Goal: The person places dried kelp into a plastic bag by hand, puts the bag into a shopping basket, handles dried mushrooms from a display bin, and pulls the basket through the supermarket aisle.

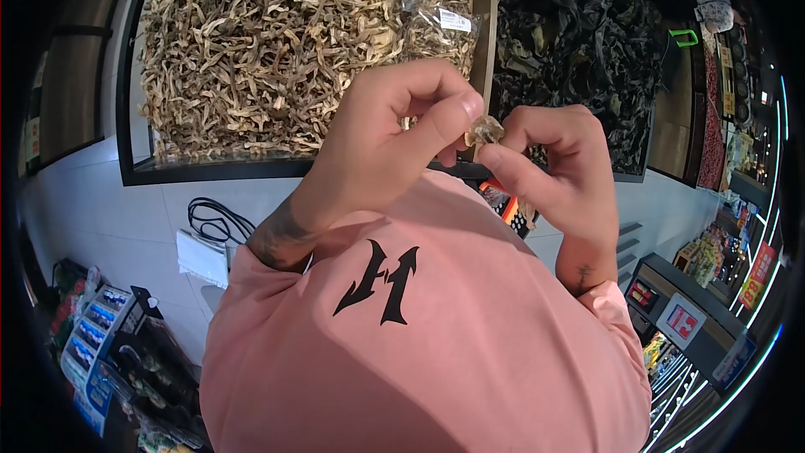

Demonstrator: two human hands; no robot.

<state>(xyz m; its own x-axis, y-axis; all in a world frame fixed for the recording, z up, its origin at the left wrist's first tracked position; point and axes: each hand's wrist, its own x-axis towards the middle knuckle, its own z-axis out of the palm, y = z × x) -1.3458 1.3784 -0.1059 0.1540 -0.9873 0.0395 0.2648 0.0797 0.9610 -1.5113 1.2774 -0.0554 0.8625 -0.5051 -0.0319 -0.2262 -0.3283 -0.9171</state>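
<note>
Both hands meet in front of my chest at a small, pale-brown dried mushroom piece (485, 132). My left hand (390, 130) is closed, its thumb and forefinger pinching at the piece's left side. My right hand (558, 159) is also closed, thumb and forefinger gripping the piece from the right. Below the right hand hangs a brownish, shrivelled bit (527, 215); whether the curled fingers hold it is hidden. Behind the left hand lies a bin of long dried mushrooms (260, 42). A bin of black, crinkled dried food (570, 33) is behind the right hand.
Labelled clear plastic packs (444, 21) lie at the mushroom bin's right side, beside a divider (485, 42). A dark bin edge (218, 172) runs before me. Black cord (220, 220) is at left, a counter with a screen (683, 319) at right.
</note>
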